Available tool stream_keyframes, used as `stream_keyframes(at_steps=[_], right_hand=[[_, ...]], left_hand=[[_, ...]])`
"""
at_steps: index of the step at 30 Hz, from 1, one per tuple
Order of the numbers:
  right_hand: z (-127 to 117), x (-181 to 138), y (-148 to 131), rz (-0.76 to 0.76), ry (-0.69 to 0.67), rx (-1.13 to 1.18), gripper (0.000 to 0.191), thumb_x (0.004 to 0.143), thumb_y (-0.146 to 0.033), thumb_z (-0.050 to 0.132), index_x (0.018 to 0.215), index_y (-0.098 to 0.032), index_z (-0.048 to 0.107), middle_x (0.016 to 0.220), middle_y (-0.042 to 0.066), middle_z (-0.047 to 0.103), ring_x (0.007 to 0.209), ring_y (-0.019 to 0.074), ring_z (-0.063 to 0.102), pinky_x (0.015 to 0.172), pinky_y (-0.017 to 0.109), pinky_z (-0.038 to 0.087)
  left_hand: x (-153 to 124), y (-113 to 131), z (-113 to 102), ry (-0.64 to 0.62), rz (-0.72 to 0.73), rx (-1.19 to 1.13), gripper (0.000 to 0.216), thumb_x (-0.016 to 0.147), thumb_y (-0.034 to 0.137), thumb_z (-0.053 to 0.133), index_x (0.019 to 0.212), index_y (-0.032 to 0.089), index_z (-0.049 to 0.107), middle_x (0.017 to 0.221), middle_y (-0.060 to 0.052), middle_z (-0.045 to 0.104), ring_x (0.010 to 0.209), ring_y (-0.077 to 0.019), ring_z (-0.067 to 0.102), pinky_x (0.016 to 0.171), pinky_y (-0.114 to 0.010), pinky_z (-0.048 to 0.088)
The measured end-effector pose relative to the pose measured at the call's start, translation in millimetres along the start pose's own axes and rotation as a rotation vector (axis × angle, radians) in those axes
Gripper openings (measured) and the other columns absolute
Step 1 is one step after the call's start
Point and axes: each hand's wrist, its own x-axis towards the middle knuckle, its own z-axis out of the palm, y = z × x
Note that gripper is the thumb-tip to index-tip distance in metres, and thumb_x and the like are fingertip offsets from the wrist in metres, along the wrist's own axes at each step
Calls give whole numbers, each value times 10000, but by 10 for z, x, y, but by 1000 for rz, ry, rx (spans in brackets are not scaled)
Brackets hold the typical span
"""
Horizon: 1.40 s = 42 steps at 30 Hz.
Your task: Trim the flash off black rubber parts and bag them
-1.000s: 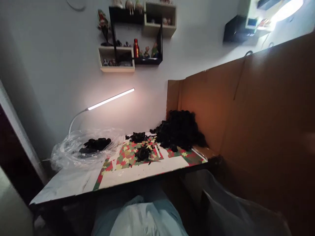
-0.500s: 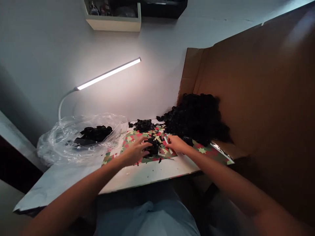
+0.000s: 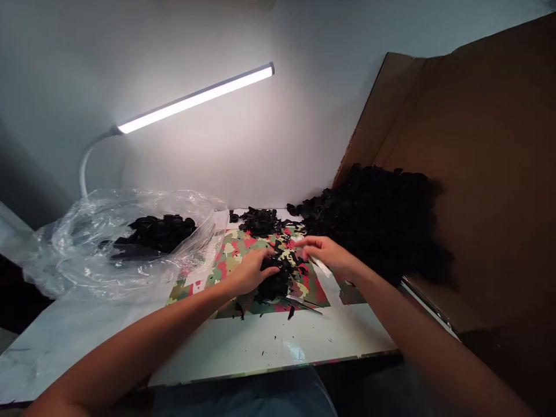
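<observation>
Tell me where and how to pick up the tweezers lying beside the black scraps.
Best gripped, I'd judge, at the ribbed section of the tweezers, coming from above and the near side. They lie flat, slim tips spread toward the right, while the left end meets the heap of black scraps; on the near side only small loose bits show.

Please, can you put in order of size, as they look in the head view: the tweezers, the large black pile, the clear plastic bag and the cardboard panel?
Largest to smallest:
1. cardboard panel
2. clear plastic bag, wider than the pile
3. large black pile
4. tweezers
</observation>
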Motion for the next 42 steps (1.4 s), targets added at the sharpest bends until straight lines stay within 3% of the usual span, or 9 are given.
stream_keyframes(at_steps=[3,6,9,12,18,21,26,35,42], right_hand=[[0,108,-207,-125,-2,319,480,891,-549,610,1230,-217,683,1097,96,763,779,183,699,606,269,504],[181,237,-316,-236,272,572,445,713,-541,823,980,-191,759,896,79,783,626,163,662,547,269,492],[449,297,-313,-252,436,561,387,854,-560,695,876,-183,780,616,6,670,470,110,515,463,249,408],[655,274,-241,-258,490,528,400,954,-542,576,927,-202,786,677,13,690,562,132,598,562,261,491],[745,168,-119,-217,365,489,169,880,-394,731,875,-225,726,933,57,754,858,220,714,817,351,556],[746,123,-132,-248,322,424,240,892,-361,699,715,-218,621,1041,84,733,972,249,688,857,376,537],[756,62,-175,-218,156,358,182,933,-310,619,780,-230,564,1274,74,705,1174,269,634,990,420,469],[765,53,-148,-195,70,435,161,945,-341,603,828,-232,578,1193,70,721,1151,249,645,968,394,489],[806,21,-216,-231,111,363,166,954,-311,579,809,-231,568,1130,66,728,1075,240,665,892,377,503]], left_hand=[[34,11,47,14,-35,-67,182,782,293,784,935,215,723,968,-51,753,936,-269,680,873,-404,526],[42,48,-37,92,-32,-141,200,812,288,760,988,223,692,1026,-36,740,967,-237,671,891,-374,521],[26,55,-153,190,-62,-292,169,890,326,677,1022,220,688,1094,-50,724,1012,-223,659,920,-366,512],[-8,27,-202,182,-159,-510,238,864,363,716,1045,209,724,1125,-69,724,1017,-230,665,898,-356,527],[-65,22,-165,190,-362,-833,527,719,320,857,1209,227,685,1145,-72,693,897,-204,687,779,-322,565],[-74,32,-158,247,-414,-865,624,701,293,873,1269,238,619,1154,-76,660,880,-193,682,744,-303,563],[-77,31,-164,249,-410,-917,682,700,272,877,1297,256,548,1168,-65,633,890,-193,673,766,-325,583],[-98,26,-168,231,-380,-825,592,717,245,865,1237,250,581,1133,-41,635,876,-172,661,764,-291,562],[-104,41,-136,246,-402,-765,407,682,299,889,968,199,617,921,-20,700,841,-187,660,752,-298,545]])
